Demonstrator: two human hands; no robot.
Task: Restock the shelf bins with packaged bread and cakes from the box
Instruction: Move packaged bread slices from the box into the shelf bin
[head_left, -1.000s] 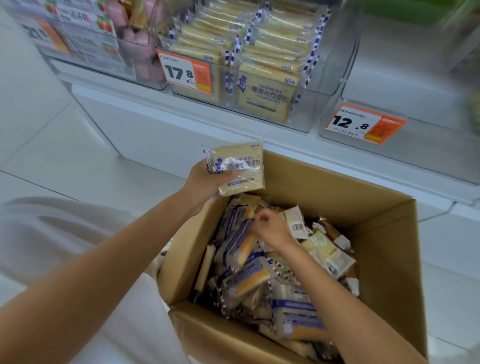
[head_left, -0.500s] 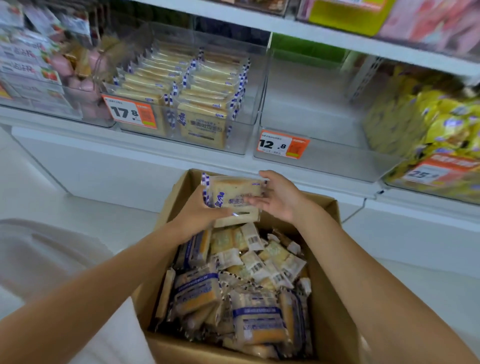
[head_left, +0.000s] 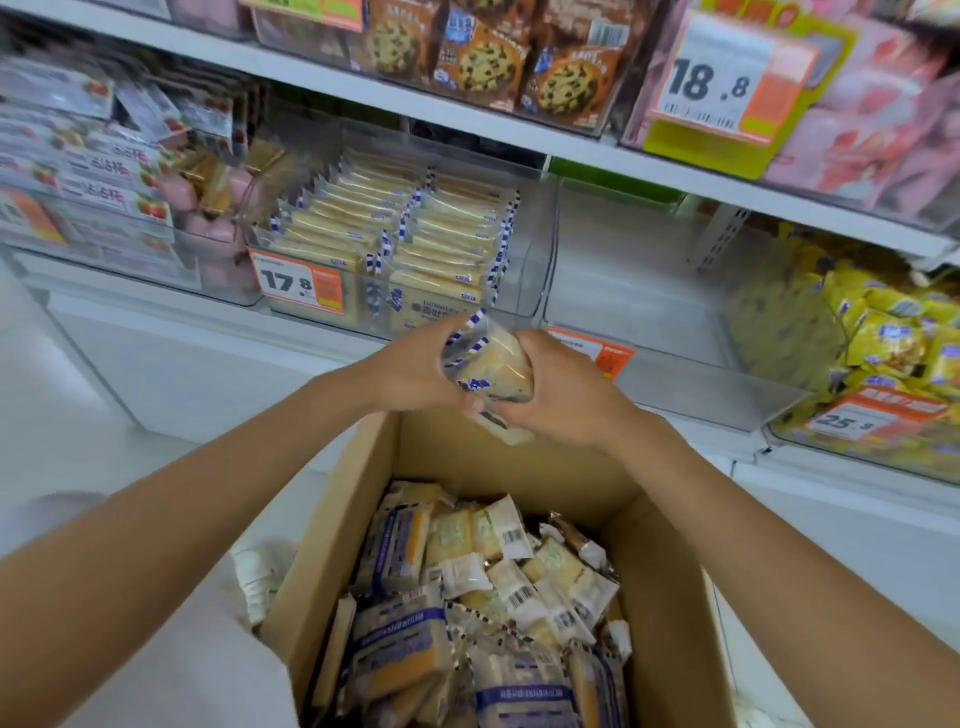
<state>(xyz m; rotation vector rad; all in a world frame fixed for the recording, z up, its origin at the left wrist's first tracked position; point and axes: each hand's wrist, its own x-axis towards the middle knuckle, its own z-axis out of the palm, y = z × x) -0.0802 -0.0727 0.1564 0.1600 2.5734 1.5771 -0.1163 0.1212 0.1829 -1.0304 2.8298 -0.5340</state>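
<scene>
A second ago my left hand (head_left: 410, 374) held the bread packet (head_left: 488, 358) alone while my right hand (head_left: 563, 397) dug in the box (head_left: 519, 467). Now the right has come up to meet it, and the fingers of both hands are curled round the packet from either side. There looks to be a second packet tucked beneath it, though I can't tell for sure. The load has risen clear of the box and sits over its far edge, just in front of the clear bin (head_left: 532, 280) behind the 17.8 price tag (head_left: 298, 285), which already holds two rows of the same bread. I judge the picking is done and the placing comes next: lift over the bin's front wall and stand the packet in the near row. The bin to the right (head_left: 649, 312) holds nothing.
</scene>
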